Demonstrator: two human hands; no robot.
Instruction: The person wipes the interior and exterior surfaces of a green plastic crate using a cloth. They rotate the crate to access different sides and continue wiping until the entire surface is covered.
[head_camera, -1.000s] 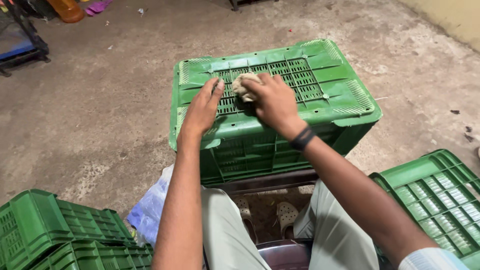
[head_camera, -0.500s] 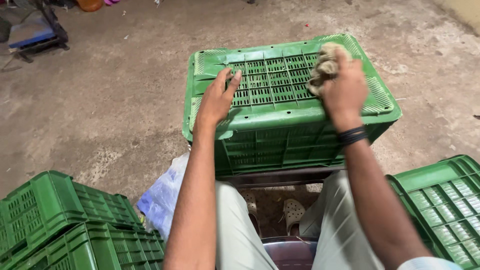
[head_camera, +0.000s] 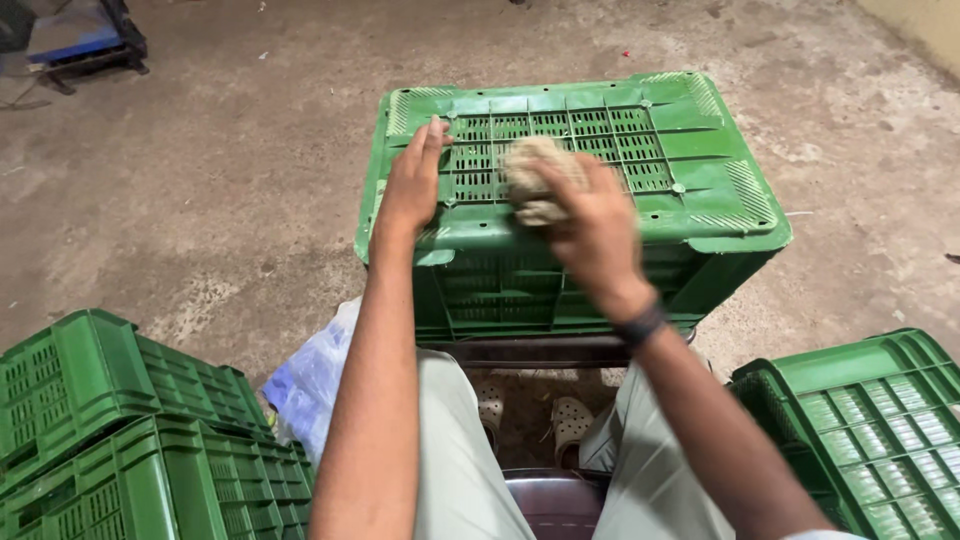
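Stacked crates (head_camera: 120, 440): green, nested at lower left, on the floor (head_camera: 200, 180). Not touched.

Plastic bag (head_camera: 315, 385): bluish, soft, lying beside the left leg. Not touched.

Left hand (head_camera: 410, 185): laid flat and fully open, fingers extended together. Nothing is gripped. The palm is pressed on the left part of the crate top, fingertips reaching the slotted grid.

Crate (head_camera: 690, 140): green moulded plastic, turned upside down in front of the knees, its base facing up. It is judged stiff, light when empty and fairly smooth on the flat borders. A hold is best taken at the thick rim or the side slots; the grid ribs are judged thinner and weaker.

Rag (head_camera: 535, 170): a beige wad, resting on the crate's grid near the front edge, left of centre. It is judged soft, light and compressible, so it can be bunched anywhere without harm.

Right hand (head_camera: 590, 215): curled closed around the rag, fingers wrapped over the wad and pressing it to the crate. The outline is blurred; exact finger positions cannot be told.

Second crate (head_camera: 870, 410): green, at lower right. Not touched.
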